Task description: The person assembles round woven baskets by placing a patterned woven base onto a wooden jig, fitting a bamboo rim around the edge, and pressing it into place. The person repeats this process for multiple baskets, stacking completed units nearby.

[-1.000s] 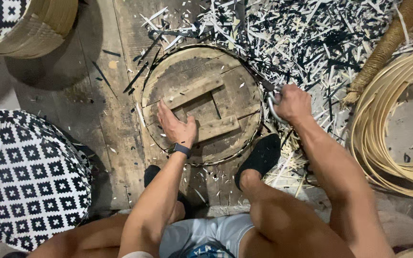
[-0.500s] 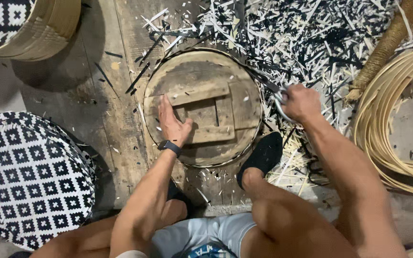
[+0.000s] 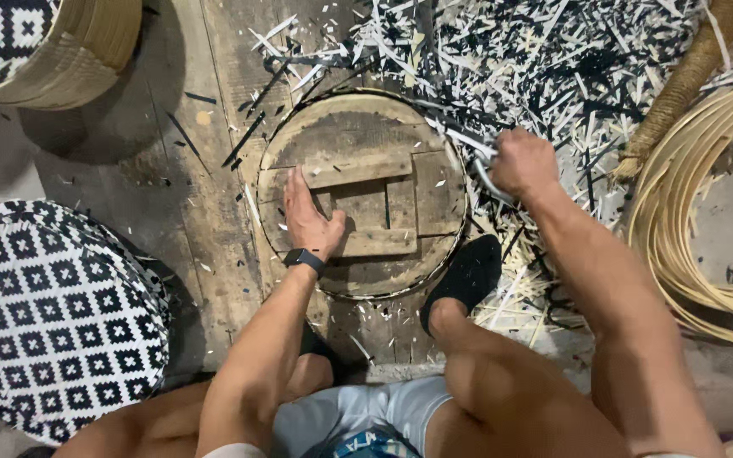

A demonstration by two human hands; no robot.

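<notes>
Since a second ago the right hand (image 3: 523,163) has shifted slightly along the rim of the round wooden form (image 3: 365,193), and the left hand (image 3: 309,219) sits a little higher on the crosspieces. That left hand lies open, palm flat on the form, pinning it. The right is fisted around a metal tool (image 3: 478,157) at the form's right edge. If the tool slips, it could nick the thin hoop or jab the foot (image 3: 461,280) just below; a lifted palm would let the form turn.

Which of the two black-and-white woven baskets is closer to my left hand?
The large patterned basket at lower left, beside your left arm; the other basket sits far off in the upper-left corner.
</notes>
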